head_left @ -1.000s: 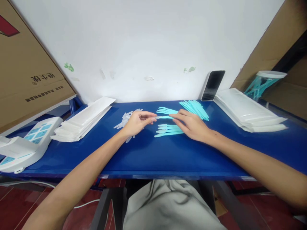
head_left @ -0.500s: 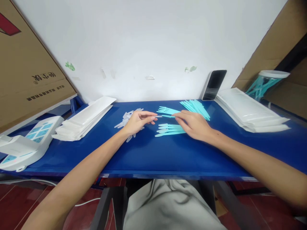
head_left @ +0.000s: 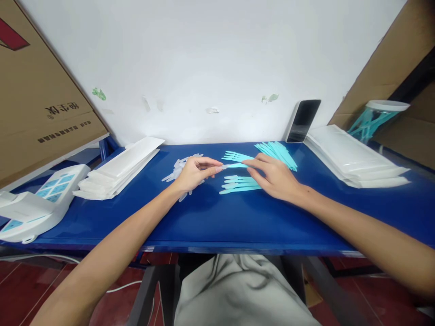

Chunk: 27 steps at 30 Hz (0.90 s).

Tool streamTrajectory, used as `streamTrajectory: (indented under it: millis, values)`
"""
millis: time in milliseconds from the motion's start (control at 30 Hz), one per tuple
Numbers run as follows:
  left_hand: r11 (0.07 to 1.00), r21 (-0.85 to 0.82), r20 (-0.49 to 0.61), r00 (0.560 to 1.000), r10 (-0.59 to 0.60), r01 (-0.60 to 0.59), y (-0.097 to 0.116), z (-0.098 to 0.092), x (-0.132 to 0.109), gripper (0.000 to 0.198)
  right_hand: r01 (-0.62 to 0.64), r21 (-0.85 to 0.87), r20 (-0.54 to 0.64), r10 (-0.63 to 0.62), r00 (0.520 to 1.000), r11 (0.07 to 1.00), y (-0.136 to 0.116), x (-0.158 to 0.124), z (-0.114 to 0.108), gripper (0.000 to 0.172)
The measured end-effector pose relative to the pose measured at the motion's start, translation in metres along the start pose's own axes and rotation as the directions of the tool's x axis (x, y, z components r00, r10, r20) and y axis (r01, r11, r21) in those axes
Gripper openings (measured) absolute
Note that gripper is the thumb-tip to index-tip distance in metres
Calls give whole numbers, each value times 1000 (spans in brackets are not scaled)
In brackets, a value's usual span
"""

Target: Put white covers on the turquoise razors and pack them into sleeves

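Observation:
My left hand (head_left: 200,172) pinches a small translucent plastic cap (head_left: 224,167) between thumb and fingertips. Pinched in my right hand (head_left: 272,174) is a slim teal stick (head_left: 237,165), its tip pointing left and meeting the cap. How deep the tip sits in the cap is too small to tell. Under and beside my left hand lies a loose pile of translucent caps (head_left: 177,170). A row of teal sticks with pale capped ends (head_left: 238,185) lies below my right fingers. Another fan of teal sticks (head_left: 234,155) lies just behind them, partly hidden by my right hand.
Farther back on the blue table (head_left: 217,222) lies a bundle of teal sticks (head_left: 278,154). A phone (head_left: 303,120) leans on the wall. White packets (head_left: 117,170) lie left, more packets (head_left: 356,156) right. A power strip (head_left: 50,199) and a jar of teal sticks (head_left: 375,118) stand outermost.
The cap in my left hand and the tip of the teal stick have come together, and less of the cap shows now. My hands have barely moved otherwise.

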State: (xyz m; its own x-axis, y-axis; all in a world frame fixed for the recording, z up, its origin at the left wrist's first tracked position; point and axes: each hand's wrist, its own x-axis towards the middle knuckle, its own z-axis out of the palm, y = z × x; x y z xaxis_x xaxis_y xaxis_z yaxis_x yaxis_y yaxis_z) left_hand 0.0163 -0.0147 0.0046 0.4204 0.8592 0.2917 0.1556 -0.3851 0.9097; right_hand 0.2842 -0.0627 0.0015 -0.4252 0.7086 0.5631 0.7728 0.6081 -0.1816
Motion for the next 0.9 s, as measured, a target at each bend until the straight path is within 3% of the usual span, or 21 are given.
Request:
streamTrajectory:
  millis: [167, 367, 600, 900]
  values:
    - [997, 67, -2, 1000, -24, 24, 0, 2, 1, 39, 19, 8, -34, -19, 999, 1000, 1, 0, 1, 35]
    - [947, 309, -18, 995, 96, -86, -9, 2, 3, 27, 55, 28, -21, -54, 998, 998, 4, -1, 3, 28]
    - [974, 219, 1, 999, 54, -53, -7, 5, 1, 26, 67, 55, -43, -65, 997, 996, 4, -1, 4, 24]
    - [904, 341, 46, 965, 257, -257, 1, 3, -2, 17, 115, 59, -96, -109, 989, 992, 5, -3, 5, 23]
